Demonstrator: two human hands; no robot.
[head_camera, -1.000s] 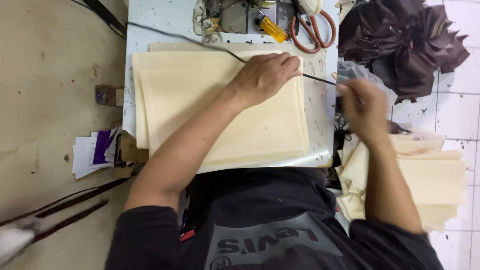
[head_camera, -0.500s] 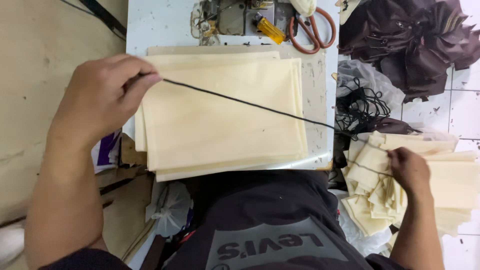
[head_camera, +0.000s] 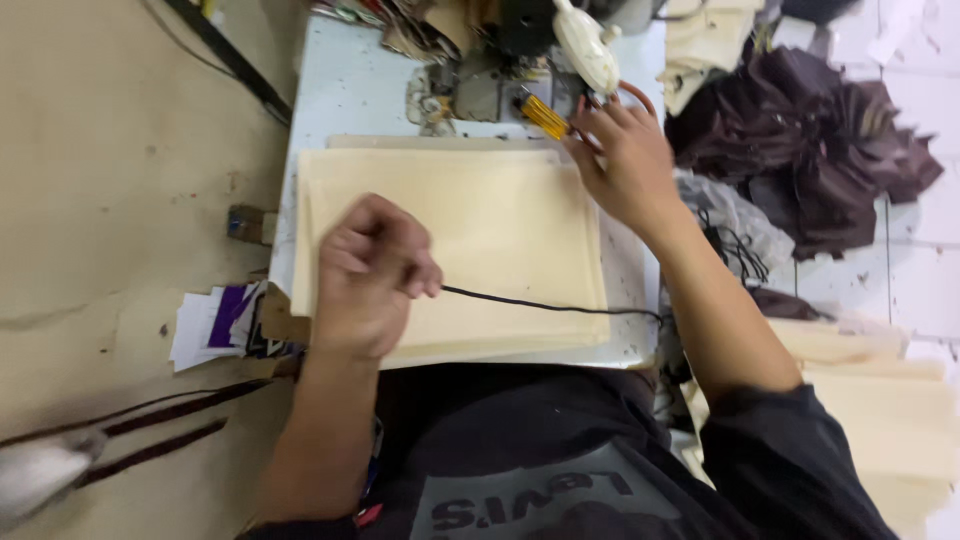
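The left hand (head_camera: 372, 272) has come back over the cream fabric (head_camera: 480, 250), clenched on the black cord (head_camera: 545, 305) trailing toward 3 o'clock. The right hand (head_camera: 622, 158) has left the side pile, fingers released at 1 o'clock beside the scissors (head_camera: 630, 95).

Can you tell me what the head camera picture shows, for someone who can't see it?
The left hand pinches a thin black cord over a stack of cream fabric. The right hand reaches toward orange-handled scissors.
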